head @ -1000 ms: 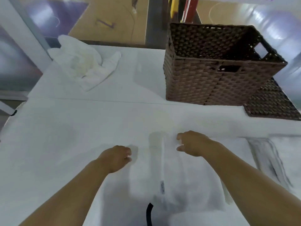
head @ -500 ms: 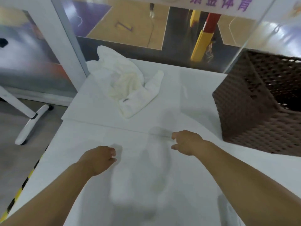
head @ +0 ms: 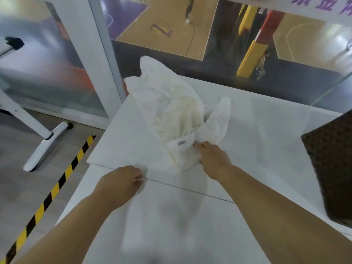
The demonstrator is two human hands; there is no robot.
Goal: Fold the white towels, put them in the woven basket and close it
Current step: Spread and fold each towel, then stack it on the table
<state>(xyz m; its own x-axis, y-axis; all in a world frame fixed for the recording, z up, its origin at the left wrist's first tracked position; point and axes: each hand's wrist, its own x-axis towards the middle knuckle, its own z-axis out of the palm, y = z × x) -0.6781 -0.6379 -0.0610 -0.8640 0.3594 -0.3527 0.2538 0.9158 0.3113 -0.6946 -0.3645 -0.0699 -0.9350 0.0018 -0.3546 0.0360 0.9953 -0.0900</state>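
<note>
Right hand (head: 212, 159) touches the near corner of the crumpled towel (head: 171, 111) on the table (head: 266, 130) — whether its grip has closed I cannot tell. Left hand (head: 122, 181) hovers loosely curled, empty — woven basket (head: 331, 168) at right.

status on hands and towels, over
Right hand at near edge of crumpled towels, grip unclear. Left hand curled beside flat towel. Woven basket at right, nothing between.

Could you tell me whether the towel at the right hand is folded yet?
Not folded: the towel lies bunched in a crumpled, creased heap.
</note>
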